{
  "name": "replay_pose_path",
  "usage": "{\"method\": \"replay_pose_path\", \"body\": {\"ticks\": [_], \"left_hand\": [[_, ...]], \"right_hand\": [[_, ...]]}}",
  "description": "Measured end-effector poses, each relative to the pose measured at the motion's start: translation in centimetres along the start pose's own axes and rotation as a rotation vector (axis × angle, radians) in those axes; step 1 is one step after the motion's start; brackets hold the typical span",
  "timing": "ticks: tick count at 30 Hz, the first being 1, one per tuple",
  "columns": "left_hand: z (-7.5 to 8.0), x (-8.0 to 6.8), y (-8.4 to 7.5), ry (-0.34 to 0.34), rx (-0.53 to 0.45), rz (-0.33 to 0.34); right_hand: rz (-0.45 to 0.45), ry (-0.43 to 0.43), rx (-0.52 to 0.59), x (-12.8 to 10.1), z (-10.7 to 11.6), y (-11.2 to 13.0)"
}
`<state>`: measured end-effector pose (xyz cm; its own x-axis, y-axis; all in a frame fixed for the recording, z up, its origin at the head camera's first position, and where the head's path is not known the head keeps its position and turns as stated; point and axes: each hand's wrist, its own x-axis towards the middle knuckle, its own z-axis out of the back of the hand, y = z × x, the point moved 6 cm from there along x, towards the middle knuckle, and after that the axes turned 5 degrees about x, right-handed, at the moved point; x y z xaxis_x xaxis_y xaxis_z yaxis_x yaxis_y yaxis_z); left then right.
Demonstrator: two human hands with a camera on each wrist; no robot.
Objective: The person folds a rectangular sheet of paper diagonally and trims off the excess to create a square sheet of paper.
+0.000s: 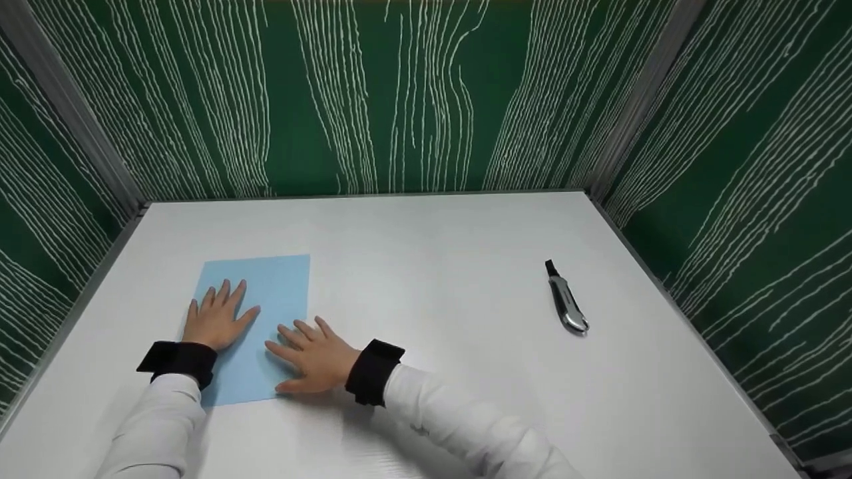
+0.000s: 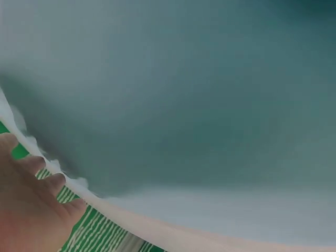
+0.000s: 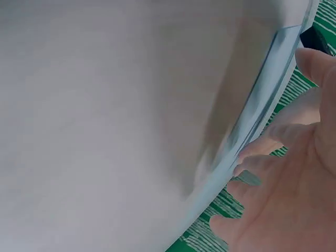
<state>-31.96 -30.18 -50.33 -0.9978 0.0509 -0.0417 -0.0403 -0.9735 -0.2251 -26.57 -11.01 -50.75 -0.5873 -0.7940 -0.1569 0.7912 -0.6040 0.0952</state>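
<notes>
The left hand [image 1: 214, 320] lies flat, fingers straight and spread, palm down on the blue paper [image 1: 259, 319], and the right hand [image 1: 313, 359] lies flat in the same way on the sheet's near right part, its fingers pointing left across the paper; neither hand grips anything, both only press. The paper sits on the left half of the white table [image 1: 432, 279], near the person, well apart from the utility knife [image 1: 566, 301] that lies on the right side. The sheet is a tall rectangle whose long axis runs from near to far, leaning a little to the right as it goes away, with its short edges facing the person and the far green wall [image 1: 413, 93]. Because the sheet is thin and the tabletop looks smooth, I judge that uneven pressure from one palm could make it slide or turn under the hands, and a push toward the middle could buckle or crease it. The right hand's wrist rests at the paper's right edge, so a drag to the right might lift or curl that edge. The wrist views are blurred and show only fingers against pale surface, so finer contact cannot be told there.
</notes>
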Motion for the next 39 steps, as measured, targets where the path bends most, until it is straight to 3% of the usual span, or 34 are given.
{"method": "replay_pose_path", "body": {"ticks": [10, 23, 33, 39], "left_hand": [[-0.2, -0.4, -0.2, 0.031, -0.027, 0.008], [-0.2, -0.5, -0.2, 0.054, -0.062, -0.001], [-0.4, -0.9, -0.5, 0.043, -0.05, -0.076], [-0.3, -1.2, -1.7, 0.021, -0.044, -0.133]], "right_hand": [[0.021, 0.133, 0.023, 0.5, -1.1, 1.7], [0.047, 0.12, 0.019, -0.5, -0.2, 1.6], [0.052, 0.163, 0.005, -2.0, 0.4, 0.3], [0.023, 0.176, 0.074, -3.5, 0.3, -1.8]]}}
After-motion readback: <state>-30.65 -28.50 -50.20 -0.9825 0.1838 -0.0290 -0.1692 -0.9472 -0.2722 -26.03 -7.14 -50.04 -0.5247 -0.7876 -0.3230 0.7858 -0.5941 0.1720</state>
